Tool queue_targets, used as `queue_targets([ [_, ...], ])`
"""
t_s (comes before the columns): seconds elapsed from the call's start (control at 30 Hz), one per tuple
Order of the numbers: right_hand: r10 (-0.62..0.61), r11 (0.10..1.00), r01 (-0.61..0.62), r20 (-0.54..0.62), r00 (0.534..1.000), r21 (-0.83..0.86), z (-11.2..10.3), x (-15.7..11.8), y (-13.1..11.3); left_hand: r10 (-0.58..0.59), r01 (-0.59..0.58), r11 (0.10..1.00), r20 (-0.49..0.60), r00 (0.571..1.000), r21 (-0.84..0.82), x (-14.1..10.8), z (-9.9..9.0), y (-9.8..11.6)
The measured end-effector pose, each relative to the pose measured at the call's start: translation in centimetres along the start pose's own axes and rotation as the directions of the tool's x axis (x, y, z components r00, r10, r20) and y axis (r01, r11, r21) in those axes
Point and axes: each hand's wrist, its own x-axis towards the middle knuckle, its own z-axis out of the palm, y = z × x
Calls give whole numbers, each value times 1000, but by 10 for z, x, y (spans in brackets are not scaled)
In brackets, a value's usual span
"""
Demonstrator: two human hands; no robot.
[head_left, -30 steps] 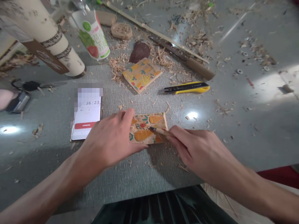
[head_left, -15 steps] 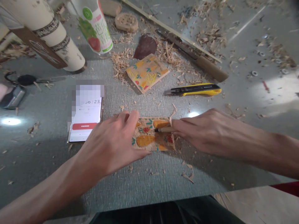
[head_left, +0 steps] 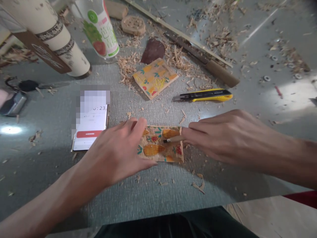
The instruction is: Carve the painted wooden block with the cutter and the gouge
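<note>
Wood board (head_left: 153,150), painted, lies clamped by left grip (head_left: 117,150); right grip (head_left: 220,134) clasps slender tool (head_left: 174,139).

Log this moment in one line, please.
left hand: holding painted board | right hand: gripping thin tool over board | yellow cutter: on table

Count of hands: two, my left hand (head_left: 119,148) and my right hand (head_left: 218,135). Painted wooden pieces: two, the held piece (head_left: 153,150) in my left grip and the loose piece (head_left: 155,77). I hold one slim tool (head_left: 177,138). I tally one cutter (head_left: 206,95), one phone (head_left: 90,124) and two cups: one cream cup (head_left: 76,62), one fruit-print cup (head_left: 100,33). I count one perforated wooden disc (head_left: 133,25). Washers (head_left: 264,78): at least three. Shavings (head_left: 126,67): too many for me to count.
</note>
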Motion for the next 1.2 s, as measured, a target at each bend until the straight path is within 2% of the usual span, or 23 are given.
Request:
queue_targets([
  [0.07, -17, 1000, 17, 3, 1000, -10, 0, 0, -4, 20, -20, 1000, -23, 1000, -8, -1, 1, 0],
  [0.13, 24, 1000, -24, 23, 999, 5, 0, -2, -15, 19, -20, 1000, -31, 999, -14, -1, 2, 2],
  [0.3, 254, 955, -251, -2, 967, 155, 8, -4, -54, -90, 90, 996, 37, 995, 0, 3, -1, 7],
  [0.4, 354, 896, -334, -17, 935, 294, 15, -5, -63, -156, 152, 987, 118, 981, 43, 5, -6, 10],
  [0.47, 365, 895, -338, -42, 930, 291, 16, -6, -60, -183, 175, 983, 153, 971, 63, 7, -9, 11],
  [0.57, 292, 953, -283, -91, 952, 105, 10, -6, -49, -192, 183, 981, 160, 968, 72, 8, -10, 10],
  [0.67, 181, 983, -182, -44, 983, -11, 1, -3, -40, -173, 165, 984, 143, 975, 62, 7, -7, 9],
  [0.77, 133, 991, -133, -4, 991, -29, -1, -1, -40, -146, 143, 989, 96, 985, 37, 5, -3, 8],
  [0.9, 228, 973, -227, -1, 974, 50, 9, -1, -60, -156, 155, 988, 75, 985, 15, 4, -1, 11],
  [1.03, 413, 902, -404, -29, 910, 148, 24, -1, -80, -191, 187, 982, 138, 972, 39, 6, -6, 14],
  [1.1, 448, 886, -440, -29, 893, 143, 27, -1, -84, -213, 207, 977, 155, 965, 52, 6, -8, 15],
  [1.2, 440, 895, -437, -15, 898, 95, 20, -1, -78, -225, 217, 974, 171, 959, 63, 7, -10, 15],
])
